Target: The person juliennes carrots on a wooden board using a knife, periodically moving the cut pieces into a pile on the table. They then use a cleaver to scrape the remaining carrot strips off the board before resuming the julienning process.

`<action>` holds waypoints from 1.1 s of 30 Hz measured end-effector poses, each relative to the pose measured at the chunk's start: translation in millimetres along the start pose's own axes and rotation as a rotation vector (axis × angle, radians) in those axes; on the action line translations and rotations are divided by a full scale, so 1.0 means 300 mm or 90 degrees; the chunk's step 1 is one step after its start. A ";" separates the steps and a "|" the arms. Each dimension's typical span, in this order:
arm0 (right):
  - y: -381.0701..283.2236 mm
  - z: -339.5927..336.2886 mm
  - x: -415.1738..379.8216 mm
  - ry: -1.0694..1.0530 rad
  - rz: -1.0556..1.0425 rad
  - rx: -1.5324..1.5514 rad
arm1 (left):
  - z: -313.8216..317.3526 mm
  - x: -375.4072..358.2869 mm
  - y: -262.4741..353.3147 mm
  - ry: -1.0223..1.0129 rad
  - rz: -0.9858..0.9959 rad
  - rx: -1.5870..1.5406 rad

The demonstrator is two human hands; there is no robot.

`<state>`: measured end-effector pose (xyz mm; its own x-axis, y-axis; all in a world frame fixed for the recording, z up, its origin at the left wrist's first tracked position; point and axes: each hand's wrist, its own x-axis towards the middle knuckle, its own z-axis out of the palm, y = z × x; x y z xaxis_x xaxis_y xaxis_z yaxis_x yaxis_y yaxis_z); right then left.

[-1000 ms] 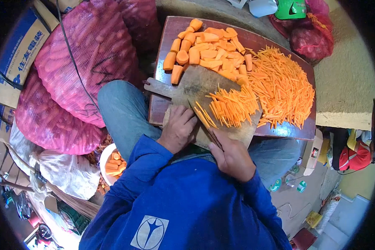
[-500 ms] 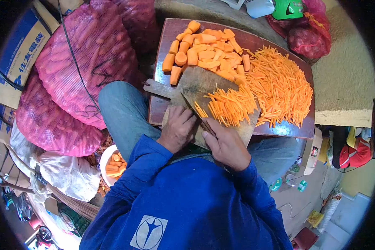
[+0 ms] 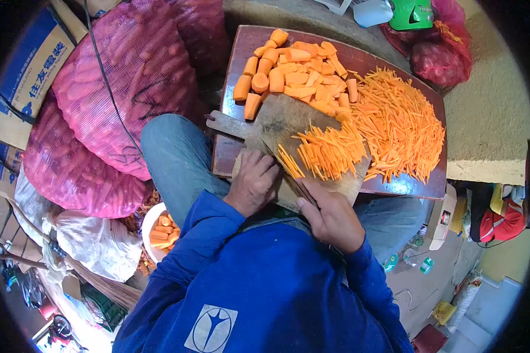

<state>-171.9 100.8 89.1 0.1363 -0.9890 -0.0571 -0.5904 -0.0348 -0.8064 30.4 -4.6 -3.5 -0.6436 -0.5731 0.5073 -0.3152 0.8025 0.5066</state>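
My right hand (image 3: 334,216) is wrapped round the handle of a knife (image 3: 284,163), whose dark blade slants up and left across the wooden cutting board (image 3: 277,120). Beside the blade, my left hand (image 3: 254,183) is closed with its fingers curled down on the board; whatever lies under them is hidden. Thin carrot sticks (image 3: 290,162) lie along the blade's right side. A small heap of cut carrot sticks (image 3: 331,152) rests farther right on the board.
Under the board, a dark red table (image 3: 229,76) bears peeled carrot pieces (image 3: 300,73) and a large pile of shredded carrot (image 3: 400,126). Mesh sacks of carrots (image 3: 129,88) stand left. A white bucket (image 3: 148,232) with carrots sits by my left leg. A red net bag (image 3: 439,62) lies back right.
My right hand has shifted slightly right and down with the knife. More loose sticks show beside the blade. My left hand stays curled in nearly the same spot.
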 end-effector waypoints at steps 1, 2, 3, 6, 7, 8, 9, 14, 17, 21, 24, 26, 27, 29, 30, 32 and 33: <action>-0.003 0.002 -0.002 -0.009 0.022 -0.008 | 0.003 -0.002 0.000 -0.003 -0.002 -0.003; -0.006 0.002 -0.007 -0.014 0.045 -0.016 | 0.001 -0.003 0.001 -0.003 -0.003 -0.006; -0.003 0.005 0.007 -0.013 0.047 -0.019 | -0.002 -0.001 0.000 -0.004 -0.005 -0.002; 0.003 0.019 0.044 -0.010 0.027 -0.045 | 0.011 0.002 0.005 0.012 -0.006 0.004; 0.004 0.010 0.043 0.003 0.035 -0.016 | 0.015 0.004 0.001 0.032 -0.012 0.006; 0.005 -0.001 0.042 0.013 0.043 0.011 | 0.018 0.003 -0.004 0.033 -0.010 0.008; 0.003 -0.014 0.032 0.010 0.040 0.011 | 0.015 0.006 -0.001 0.041 -0.022 0.015; 0.010 -0.069 -0.050 0.072 0.231 0.188 | 0.011 0.025 0.008 0.092 -0.065 -0.007; 0.021 -0.029 -0.061 0.027 0.175 0.195 | 0.000 0.033 0.015 0.188 -0.168 -0.054; 0.045 -0.019 -0.060 0.000 0.158 0.193 | -0.009 0.036 0.012 0.205 -0.184 -0.081; 0.095 -0.072 -0.073 0.037 0.205 0.169 | -0.011 0.038 0.006 0.155 -0.168 -0.065; 0.122 -0.114 -0.069 0.080 0.195 0.136 | -0.015 0.042 0.008 0.057 -0.146 -0.004; 0.128 -0.131 -0.066 0.093 0.182 0.120 | -0.019 0.045 0.011 0.036 -0.146 0.023; 0.138 -0.144 -0.068 0.114 0.183 0.102 | -0.026 0.070 0.003 0.045 -0.142 0.008; 0.139 -0.146 -0.076 0.117 0.181 0.105 | -0.030 0.083 0.000 0.052 -0.142 -0.012; 0.138 -0.148 -0.093 0.113 0.224 0.175 | -0.053 0.129 -0.037 0.049 -0.127 0.004; 0.137 -0.140 -0.100 0.114 0.222 0.179 | -0.068 0.159 -0.063 0.048 -0.115 0.018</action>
<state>-233.7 123.0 82.5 -0.1856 -0.9449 -0.2696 -0.3358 0.3188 -0.8863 19.8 -50.6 25.3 -0.5214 -0.7178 0.4613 -0.4410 0.6895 0.5745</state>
